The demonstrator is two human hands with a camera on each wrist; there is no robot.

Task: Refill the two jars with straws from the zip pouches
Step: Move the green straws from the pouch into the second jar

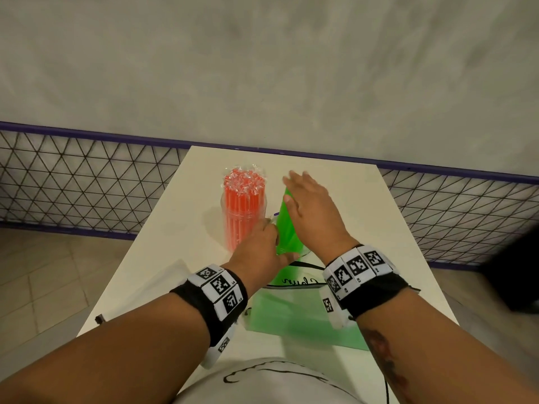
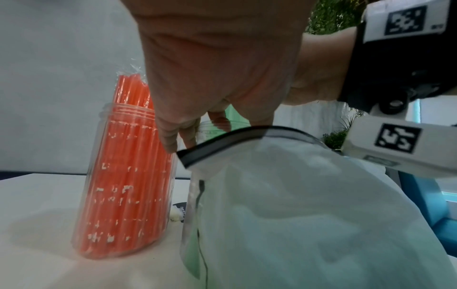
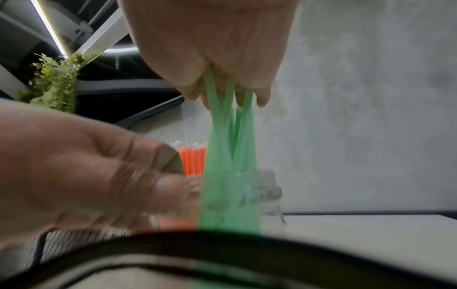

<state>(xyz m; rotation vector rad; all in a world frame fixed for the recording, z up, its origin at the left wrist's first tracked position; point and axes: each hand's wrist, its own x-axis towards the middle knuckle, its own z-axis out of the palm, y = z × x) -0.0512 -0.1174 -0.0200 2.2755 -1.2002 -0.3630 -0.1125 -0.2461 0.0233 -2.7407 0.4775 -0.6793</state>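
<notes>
A bundle of green plastic straws (image 1: 284, 225) is held upright in a clear plastic jar (image 3: 267, 193) on the white table (image 1: 364, 217), pressed by the flat right hand (image 1: 313, 211). The jar's rim is gripped by the left hand (image 1: 258, 252), just beside the clear jar of orange straws (image 1: 243, 211).

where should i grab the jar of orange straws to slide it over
Grip the jar around its clear lower wall, coming from its open left side. Wrapped orange straws stick up past the rim, and the left hand crowds the right side.
</notes>
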